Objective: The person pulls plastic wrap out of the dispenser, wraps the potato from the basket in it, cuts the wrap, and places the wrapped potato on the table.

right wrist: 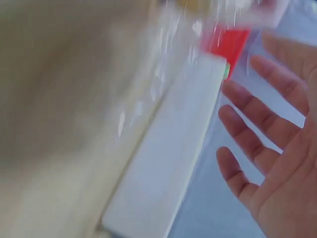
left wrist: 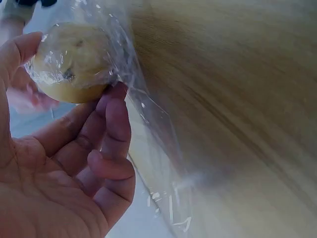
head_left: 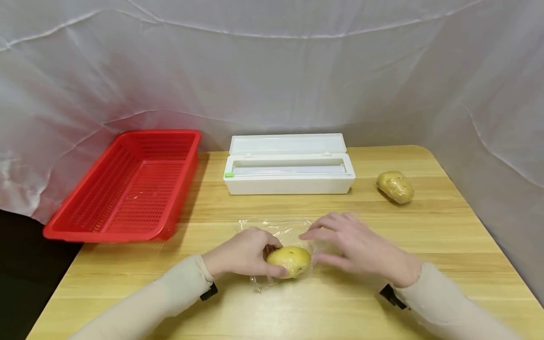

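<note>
A yellow potato (head_left: 290, 260) lies near the middle of the table, partly covered by clear plastic wrap (head_left: 289, 231). My left hand (head_left: 248, 252) grips it from the left, thumb on the near side and fingers on the far side. In the left wrist view the film stretches over the end of the potato (left wrist: 74, 59) and trails loose past the fingertips. My right hand (head_left: 346, 243) is just right of the potato with its fingers spread, near the film's edge. Nothing sits in its palm in the right wrist view, where the fingers (right wrist: 242, 134) are apart.
A white wrap dispenser box (head_left: 289, 185) with its lid raised stands at the back, a film roll inside and a green slider at its left end. To the left is a red plastic basket (head_left: 178, 193). Another wrapped potato (head_left: 395, 187) rests at the right.
</note>
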Available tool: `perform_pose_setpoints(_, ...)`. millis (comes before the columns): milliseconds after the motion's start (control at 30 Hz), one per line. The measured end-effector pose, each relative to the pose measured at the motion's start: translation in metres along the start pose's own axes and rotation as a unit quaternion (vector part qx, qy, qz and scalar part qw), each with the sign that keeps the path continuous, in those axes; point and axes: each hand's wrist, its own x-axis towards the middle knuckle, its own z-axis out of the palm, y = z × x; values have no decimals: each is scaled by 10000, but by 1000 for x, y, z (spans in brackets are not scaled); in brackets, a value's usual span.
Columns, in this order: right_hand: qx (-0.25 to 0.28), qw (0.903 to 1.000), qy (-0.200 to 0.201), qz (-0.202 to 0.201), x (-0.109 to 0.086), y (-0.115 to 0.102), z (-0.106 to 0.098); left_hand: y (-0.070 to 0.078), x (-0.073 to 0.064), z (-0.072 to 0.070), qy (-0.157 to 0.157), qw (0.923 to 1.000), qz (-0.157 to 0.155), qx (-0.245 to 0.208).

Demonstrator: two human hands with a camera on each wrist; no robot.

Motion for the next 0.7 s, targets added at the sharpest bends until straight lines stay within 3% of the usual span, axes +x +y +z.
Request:
perform_pose_setpoints(100,12,9997,-86,-220,-1,-13,11,-6,1,-2,-30,9987,-147,-487)
perform_pose_setpoints(300,-168,9998,-44,15,5,-18,28,-18,1,-7,-21,9941,-275,-1050)
perform_pose_setpoints(500,6,9992,-262,298,15,-13,32,-23,1,-12,10,9932,-191,-1149)
perform_pose_setpoints(700,616,9950,-598,508,24,-2,30,-24,1,-13,117,9914,-511,-1203)
